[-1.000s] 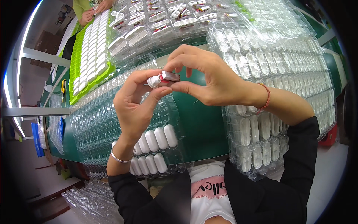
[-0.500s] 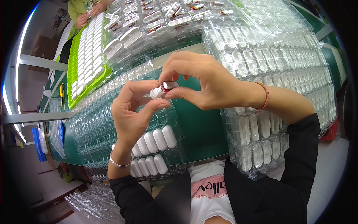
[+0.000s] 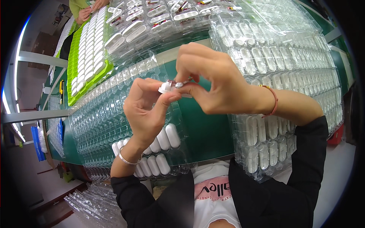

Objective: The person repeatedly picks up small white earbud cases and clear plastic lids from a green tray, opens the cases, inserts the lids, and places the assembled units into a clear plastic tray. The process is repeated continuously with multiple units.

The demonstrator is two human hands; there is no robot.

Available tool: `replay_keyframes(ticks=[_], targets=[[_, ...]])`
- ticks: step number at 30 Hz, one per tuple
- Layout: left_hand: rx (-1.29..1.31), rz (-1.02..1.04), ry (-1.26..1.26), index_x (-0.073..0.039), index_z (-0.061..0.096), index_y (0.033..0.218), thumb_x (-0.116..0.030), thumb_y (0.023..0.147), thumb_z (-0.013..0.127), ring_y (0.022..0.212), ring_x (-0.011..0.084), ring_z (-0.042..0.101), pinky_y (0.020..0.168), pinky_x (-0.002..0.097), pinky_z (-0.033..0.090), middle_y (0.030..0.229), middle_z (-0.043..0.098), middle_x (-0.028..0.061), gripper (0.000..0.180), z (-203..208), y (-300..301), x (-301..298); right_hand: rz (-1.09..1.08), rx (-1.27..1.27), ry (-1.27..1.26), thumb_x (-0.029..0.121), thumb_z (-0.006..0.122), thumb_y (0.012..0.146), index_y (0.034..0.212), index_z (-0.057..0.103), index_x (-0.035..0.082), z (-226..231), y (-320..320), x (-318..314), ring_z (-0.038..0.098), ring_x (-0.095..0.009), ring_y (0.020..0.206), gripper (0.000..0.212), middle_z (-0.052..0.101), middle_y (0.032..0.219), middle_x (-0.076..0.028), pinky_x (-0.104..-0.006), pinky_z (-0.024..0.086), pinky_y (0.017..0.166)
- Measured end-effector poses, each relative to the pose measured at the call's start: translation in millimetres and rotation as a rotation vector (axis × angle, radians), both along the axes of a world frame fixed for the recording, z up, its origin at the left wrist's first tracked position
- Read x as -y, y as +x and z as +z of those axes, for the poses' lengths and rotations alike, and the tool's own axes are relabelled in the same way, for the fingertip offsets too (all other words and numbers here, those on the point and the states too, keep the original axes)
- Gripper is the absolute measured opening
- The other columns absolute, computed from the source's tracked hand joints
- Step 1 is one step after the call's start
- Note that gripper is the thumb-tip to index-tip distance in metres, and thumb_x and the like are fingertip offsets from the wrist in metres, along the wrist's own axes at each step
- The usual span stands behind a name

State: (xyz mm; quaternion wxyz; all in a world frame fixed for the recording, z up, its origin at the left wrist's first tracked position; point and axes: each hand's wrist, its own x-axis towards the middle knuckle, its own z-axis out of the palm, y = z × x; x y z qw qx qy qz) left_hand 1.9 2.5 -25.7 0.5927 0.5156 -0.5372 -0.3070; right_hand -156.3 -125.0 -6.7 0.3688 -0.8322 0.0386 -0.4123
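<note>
Above the table, my two hands meet over a small assembly. My left hand [image 3: 146, 108] pinches a small white plastic part [image 3: 165, 87] with a rounded end between thumb and fingertips. My right hand [image 3: 218, 81], its thumb and forefinger closed, holds a small component with a silver face [image 3: 178, 85] and a dark red edge against that part's right side. Fingertips cover much of the component, so how the two pieces join cannot be seen. Below my left hand, several white oval cases [image 3: 172, 135] lie in a clear blister tray.
Stacked clear blister trays [image 3: 262, 62] with oval pockets fill the right side. At the back, another clear tray holds white case shells [image 3: 135, 32] and small red-and-silver parts. Left of it stands a bright green tray [image 3: 72, 99] of white pieces. Beyond that, a co-worker's hands [image 3: 85, 13] work.
Both hands have shifted slightly right with the pieces. My right fingers have curled and turned, so the dark red and silver component is now mostly covered.
</note>
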Motion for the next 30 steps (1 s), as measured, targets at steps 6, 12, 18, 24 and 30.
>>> replay_keyframes(ticks=[6,12,18,24,30], targets=[[-0.05,0.004,-0.19,0.003,0.049,0.106,0.006,0.086,0.066,0.101,0.0212,0.064,0.089,0.0329,0.053,0.112,0.063,0.022,0.026,7.0,1.0,4.6,0.069,0.047,0.418,0.001,0.074,0.08,0.095,0.062,0.003,8.4,1.6,9.3,0.062,-0.011,0.08,0.019,0.065,0.091,-0.005,-0.0228,0.049,0.069],[-0.043,0.037,-0.206,0.002,0.05,0.107,0.006,0.084,0.067,0.103,0.0222,0.063,0.09,0.0334,0.053,0.114,0.062,0.0218,0.029,0.8,0.6,9.1,0.156,-0.059,0.736,0.004,0.071,0.085,0.108,0.059,0.002,0.9,0.9,7.7,0.064,-0.01,0.086,0.026,0.066,0.094,-0.005,-0.022,0.053,0.075],[-0.008,0.118,-0.166,0.0,0.053,0.11,-0.014,0.086,0.071,0.101,0.0215,0.064,0.084,0.0357,0.061,0.118,0.055,0.018,0.033,-5.3,7.2,6.4,0.052,0.135,0.499,0.003,0.074,0.08,0.105,0.069,0.004,-12.3,9.2,10.5,0.068,-0.014,0.083,0.025,0.071,0.09,-0.007,-0.0256,0.054,0.07],[-0.151,0.03,-0.227,0.002,0.054,0.108,0.011,0.081,0.068,0.1,0.0184,0.062,0.083,0.03,0.056,0.115,0.057,0.0179,0.032,-1.6,3.8,3.1,-0.028,0.209,-0.106,-0.004,0.075,0.071,0.1,0.072,0.006,-12.5,8.4,11.4,0.067,-0.023,0.082,0.03,0.069,0.092,-0.009,-0.0293,0.055,0.068],[-0.106,0.022,-0.225,0.002,0.054,0.108,0.012,0.08,0.068,0.1,0.0178,0.061,0.081,0.0289,0.056,0.113,0.057,0.0173,0.033,-2.9,4.3,1.5,-0.054,0.232,-0.243,-0.007,0.074,0.067,0.096,0.072,0.006,-13.5,7.6,10.6,0.067,-0.023,0.083,0.032,0.068,0.093,-0.008,-0.0295,0.055,0.068]])
